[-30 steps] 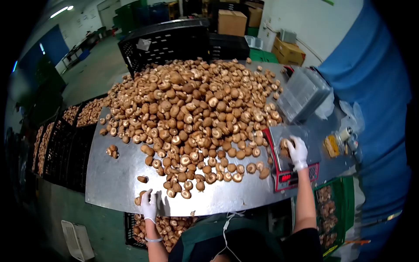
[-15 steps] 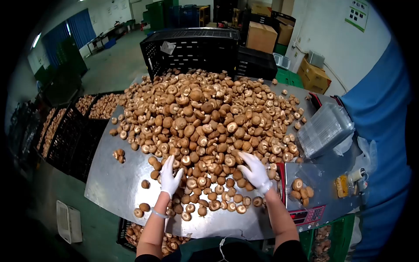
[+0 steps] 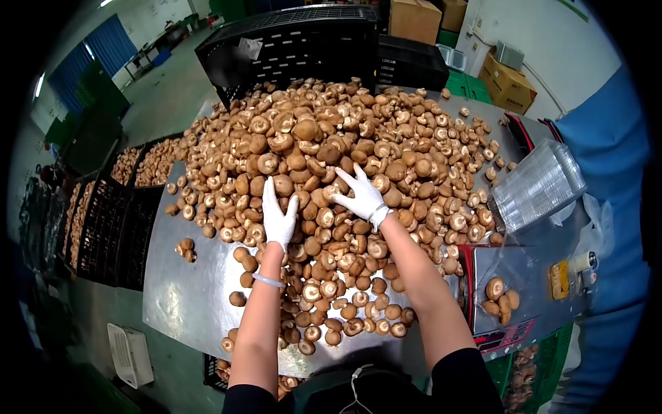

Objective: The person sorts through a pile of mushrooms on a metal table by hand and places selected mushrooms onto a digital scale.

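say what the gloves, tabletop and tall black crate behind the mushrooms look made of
Gloves: likely thin rubber, matte white, close-fitting.
Tabletop: probably metal, satin grey, with blurred bright reflections.
Tall black crate: likely moulded plastic, dull, with regular slots.

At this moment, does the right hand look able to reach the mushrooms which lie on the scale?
Probably yes: the right hand is at the mushroom pile, but the mushrooms on the scale lie on its own side. Only low, loose mushrooms seem to lie between.
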`<state>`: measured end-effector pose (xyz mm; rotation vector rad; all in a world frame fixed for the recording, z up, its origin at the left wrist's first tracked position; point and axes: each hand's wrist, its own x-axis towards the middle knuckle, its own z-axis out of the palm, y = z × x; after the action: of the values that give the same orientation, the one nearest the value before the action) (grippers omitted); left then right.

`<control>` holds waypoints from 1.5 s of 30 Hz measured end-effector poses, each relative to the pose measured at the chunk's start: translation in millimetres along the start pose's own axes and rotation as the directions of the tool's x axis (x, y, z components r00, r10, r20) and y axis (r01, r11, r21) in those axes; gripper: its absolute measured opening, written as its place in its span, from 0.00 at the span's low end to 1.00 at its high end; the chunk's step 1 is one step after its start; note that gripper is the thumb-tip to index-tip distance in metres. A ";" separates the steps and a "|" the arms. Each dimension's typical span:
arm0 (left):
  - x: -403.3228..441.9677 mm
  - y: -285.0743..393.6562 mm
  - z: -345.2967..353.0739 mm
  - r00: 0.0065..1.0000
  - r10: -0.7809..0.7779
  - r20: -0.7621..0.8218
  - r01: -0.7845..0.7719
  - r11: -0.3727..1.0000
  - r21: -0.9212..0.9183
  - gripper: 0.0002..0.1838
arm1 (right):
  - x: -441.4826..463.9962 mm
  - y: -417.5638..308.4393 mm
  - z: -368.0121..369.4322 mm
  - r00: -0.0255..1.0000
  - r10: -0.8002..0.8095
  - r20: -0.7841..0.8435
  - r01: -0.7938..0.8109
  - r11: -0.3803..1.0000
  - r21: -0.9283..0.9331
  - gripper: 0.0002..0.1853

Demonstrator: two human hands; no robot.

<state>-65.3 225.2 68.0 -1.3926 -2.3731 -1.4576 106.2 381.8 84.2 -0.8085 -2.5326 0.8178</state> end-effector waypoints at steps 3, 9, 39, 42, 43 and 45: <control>-15.7 5.2 3.9 0.999 -0.032 -0.022 0.031 0.998 -0.051 0.39 | -12.4 7.1 5.8 0.999 -0.042 -0.001 0.042 0.995 0.090 0.37; -35.4 -13.7 14.9 0.996 -0.085 0.038 0.089 0.986 -0.140 0.32 | -11.9 7.8 13.3 0.997 0.063 -0.039 -0.049 0.956 0.291 0.34; -211.7 -18.1 -81.0 0.844 -0.454 -0.285 0.383 0.883 -0.273 0.30 | -161.3 -101.1 66.5 0.958 -0.275 0.081 0.270 0.960 0.072 0.32; -208.6 -42.7 -88.0 0.814 -0.538 -0.219 0.471 0.832 -0.293 0.29 | -121.3 -61.4 5.7 0.968 -0.160 -0.194 0.204 0.951 0.233 0.22; -209.8 -50.0 -88.8 0.787 -0.585 -0.197 0.498 0.791 -0.357 0.28 | -109.3 -52.9 -27.0 0.972 0.216 -0.097 -0.079 0.684 0.725 0.21; -210.4 -54.9 -89.2 0.806 -0.545 -0.231 0.489 0.833 -0.259 0.27 | -76.0 27.4 -54.8 0.812 0.079 -0.578 0.075 0.968 0.238 0.24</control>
<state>-12.7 10.8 -12.9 -0.4728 -2.5746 -1.8884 202.7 376.1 97.5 -0.8227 -1.8389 0.7272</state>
